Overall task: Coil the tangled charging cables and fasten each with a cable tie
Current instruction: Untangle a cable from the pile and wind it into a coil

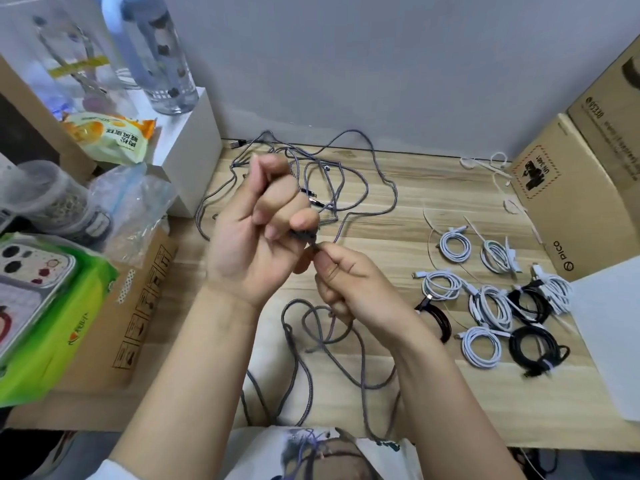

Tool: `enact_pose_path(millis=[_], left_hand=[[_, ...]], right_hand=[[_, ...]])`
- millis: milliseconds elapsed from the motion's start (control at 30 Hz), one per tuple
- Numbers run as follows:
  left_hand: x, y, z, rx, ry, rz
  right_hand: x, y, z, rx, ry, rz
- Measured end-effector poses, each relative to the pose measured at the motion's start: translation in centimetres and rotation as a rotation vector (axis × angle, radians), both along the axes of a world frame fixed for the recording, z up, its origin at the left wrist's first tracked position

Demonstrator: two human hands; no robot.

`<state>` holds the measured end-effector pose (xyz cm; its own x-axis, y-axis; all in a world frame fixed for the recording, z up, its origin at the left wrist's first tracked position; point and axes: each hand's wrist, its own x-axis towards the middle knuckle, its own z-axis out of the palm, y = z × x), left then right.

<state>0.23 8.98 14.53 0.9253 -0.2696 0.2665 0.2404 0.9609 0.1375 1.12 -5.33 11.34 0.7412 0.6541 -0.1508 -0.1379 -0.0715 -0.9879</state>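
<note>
While both hands are raised over the wooden table, the left hand is curled into a fist around a grey braided cable, and the right hand pinches the same cable just below it between thumb and forefinger. From the hands, the cable drops in loose loops toward the person's lap, and more grey cable lies tangled on the table behind, near the wall. To the right, apart from the hands, sit several coiled white cables and coiled black cables, already tied. Cardboard boxes stand at the right edge, and a green packet lies at the left.
</note>
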Motion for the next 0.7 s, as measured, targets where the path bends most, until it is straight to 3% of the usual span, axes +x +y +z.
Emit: enact_pose_path(millis=[167,333,467,567,700], left_hand=[[0.8,-1.2,-0.5,0.603,0.278,0.486],[1.1,-1.0,-1.7,1.013,0.307,0.656],[0.6,-1.2,-2.5,1.403,0.115,0.583],[0.2,-1.0,-3.1,1.790,-0.081,0.324],[-0.2,-0.8,-3.5,1.840,-0.093,0.048]], right_hand=[[-0.2,-0.6,-0.1,-0.181,-0.007,0.023],[-0.9,-0.7,0.4,-0.291,-0.017,0.111],[-1.0,-0.3,0.8,-0.447,-0.204,0.135],[-0.9,-0.8,1.2,-0.514,-0.280,0.105],[-0.4,-1.5,2.0,-0.509,-0.295,0.052]])
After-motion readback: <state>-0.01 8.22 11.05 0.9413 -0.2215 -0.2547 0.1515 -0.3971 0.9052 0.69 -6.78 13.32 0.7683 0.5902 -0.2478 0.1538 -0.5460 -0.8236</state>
